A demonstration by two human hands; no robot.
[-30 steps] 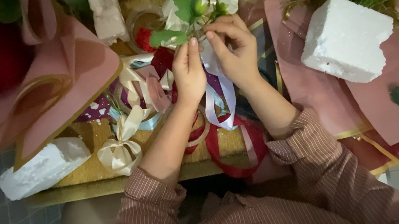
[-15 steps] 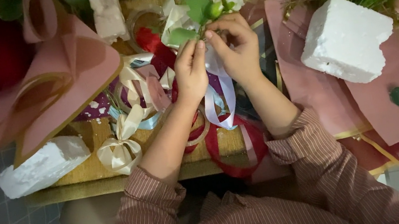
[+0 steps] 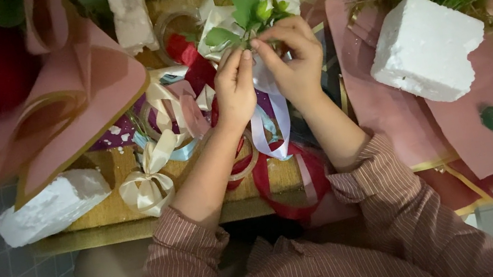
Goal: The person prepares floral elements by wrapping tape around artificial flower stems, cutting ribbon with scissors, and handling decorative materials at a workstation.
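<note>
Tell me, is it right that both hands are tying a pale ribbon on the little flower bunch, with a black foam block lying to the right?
Not quite: the foam block is white, not black, as the head view shows. Both the left hand and the right hand do work the pale ribbon at the flower bunch.

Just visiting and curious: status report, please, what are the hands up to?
Left hand and right hand both pinching pale ribbon at small white-and-green posy. Ribbon tails hang toward the body. Loose ribbons and foam block crowd either side.
</note>
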